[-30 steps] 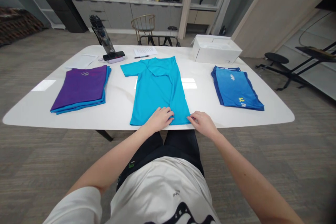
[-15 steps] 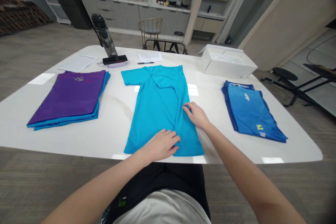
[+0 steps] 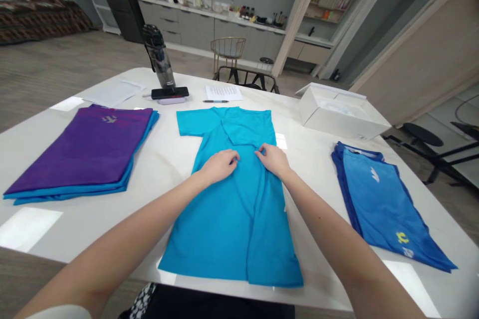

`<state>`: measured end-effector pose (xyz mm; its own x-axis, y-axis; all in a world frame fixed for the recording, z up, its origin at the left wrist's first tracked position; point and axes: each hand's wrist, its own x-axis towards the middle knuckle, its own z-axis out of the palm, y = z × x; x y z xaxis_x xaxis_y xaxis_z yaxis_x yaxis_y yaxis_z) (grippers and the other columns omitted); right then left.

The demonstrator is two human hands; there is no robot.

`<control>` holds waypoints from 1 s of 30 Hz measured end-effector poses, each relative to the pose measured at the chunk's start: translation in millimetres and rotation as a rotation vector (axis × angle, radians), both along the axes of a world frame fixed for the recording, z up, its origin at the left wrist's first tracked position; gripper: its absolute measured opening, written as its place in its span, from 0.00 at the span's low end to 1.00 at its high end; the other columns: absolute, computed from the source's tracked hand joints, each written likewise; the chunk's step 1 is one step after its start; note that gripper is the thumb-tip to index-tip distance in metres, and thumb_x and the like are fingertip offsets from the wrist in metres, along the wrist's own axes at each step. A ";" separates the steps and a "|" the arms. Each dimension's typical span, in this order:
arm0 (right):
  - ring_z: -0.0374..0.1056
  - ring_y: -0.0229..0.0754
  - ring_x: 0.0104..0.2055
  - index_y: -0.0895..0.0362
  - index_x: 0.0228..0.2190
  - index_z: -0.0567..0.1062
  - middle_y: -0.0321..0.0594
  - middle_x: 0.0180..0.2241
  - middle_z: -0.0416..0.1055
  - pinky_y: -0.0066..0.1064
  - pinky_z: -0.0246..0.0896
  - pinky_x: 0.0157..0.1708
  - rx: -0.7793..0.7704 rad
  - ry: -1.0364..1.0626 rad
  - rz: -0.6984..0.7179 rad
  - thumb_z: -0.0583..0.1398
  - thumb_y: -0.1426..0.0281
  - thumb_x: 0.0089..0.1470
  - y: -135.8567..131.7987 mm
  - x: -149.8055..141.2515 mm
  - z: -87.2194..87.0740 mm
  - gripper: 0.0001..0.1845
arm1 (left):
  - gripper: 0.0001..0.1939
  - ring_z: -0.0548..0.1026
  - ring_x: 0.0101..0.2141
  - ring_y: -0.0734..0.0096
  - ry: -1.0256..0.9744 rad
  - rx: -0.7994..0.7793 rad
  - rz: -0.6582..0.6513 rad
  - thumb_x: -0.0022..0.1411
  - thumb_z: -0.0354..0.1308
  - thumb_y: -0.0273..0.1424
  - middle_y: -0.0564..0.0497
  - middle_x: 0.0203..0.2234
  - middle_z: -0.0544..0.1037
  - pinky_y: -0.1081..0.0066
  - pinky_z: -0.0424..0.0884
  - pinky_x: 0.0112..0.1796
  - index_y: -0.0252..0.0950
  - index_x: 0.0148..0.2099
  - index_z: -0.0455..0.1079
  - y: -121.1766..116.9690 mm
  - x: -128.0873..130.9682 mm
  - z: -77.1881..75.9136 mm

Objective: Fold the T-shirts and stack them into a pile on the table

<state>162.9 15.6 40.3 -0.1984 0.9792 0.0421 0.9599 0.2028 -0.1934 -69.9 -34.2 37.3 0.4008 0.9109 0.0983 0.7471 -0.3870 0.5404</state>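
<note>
My left hand (image 3: 219,167) and right hand (image 3: 272,159) lay half-curled on the teal T-shirt (image 3: 228,229), smoothly spread on the bench (image 3: 67,224); I couldn't tell whether they pinched cloth.

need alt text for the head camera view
Seen from the wearer's head, the left hand and right hand rest on a turquoise T-shirt lying flat on a white table, between a folded purple stack and a folded blue shirt.
</note>
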 end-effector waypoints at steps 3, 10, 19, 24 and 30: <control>0.73 0.45 0.38 0.53 0.38 0.77 0.41 0.38 0.80 0.31 0.57 0.34 0.005 0.035 0.053 0.58 0.59 0.67 13.3 1.8 -4.8 0.13 | 0.14 0.76 0.47 0.58 0.119 0.074 0.046 0.69 0.50 0.29 0.45 0.46 0.79 0.63 0.70 0.48 0.38 0.50 0.75 36.2 3.1 -1.3; 0.70 0.52 0.48 0.53 0.50 0.75 0.49 0.47 0.76 0.38 0.63 0.45 0.120 0.082 -0.066 0.52 0.62 0.69 86.2 14.0 -9.7 0.16 | 0.17 0.69 0.56 0.49 0.321 0.198 0.275 0.73 0.47 0.32 0.39 0.56 0.73 0.51 0.62 0.55 0.39 0.58 0.70 122.6 17.9 -2.8; 0.55 0.65 0.64 0.47 0.61 0.71 0.53 0.65 0.59 0.64 0.61 0.55 0.125 0.104 -0.179 0.56 0.61 0.65 212.6 27.2 -18.7 0.25 | 0.19 0.68 0.56 0.40 0.404 0.154 0.479 0.74 0.47 0.38 0.33 0.55 0.73 0.47 0.61 0.53 0.32 0.57 0.71 191.4 12.3 -12.6; 0.58 0.62 0.62 0.52 0.44 0.80 0.52 0.60 0.64 0.59 0.62 0.56 0.148 0.119 -0.116 0.58 0.62 0.63 235.9 42.1 -31.3 0.13 | 0.18 0.69 0.56 0.44 0.402 0.139 0.407 0.76 0.44 0.37 0.34 0.54 0.75 0.51 0.61 0.53 0.34 0.54 0.71 195.7 6.2 -9.6; 0.64 0.57 0.55 0.55 0.45 0.78 0.52 0.51 0.68 0.50 0.63 0.54 0.216 0.275 -0.217 0.57 0.63 0.63 243.3 50.3 -40.7 0.14 | 0.18 0.78 0.46 0.53 0.322 0.169 0.369 0.78 0.39 0.39 0.41 0.43 0.82 0.59 0.64 0.50 0.37 0.59 0.64 218.4 -0.5 17.3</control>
<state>213.2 258.9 -0.4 0.0592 0.9599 0.2740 0.9032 0.0654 -0.4241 -70.5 184.2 54.6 0.0904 0.9794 0.1805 0.9685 -0.1287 0.2132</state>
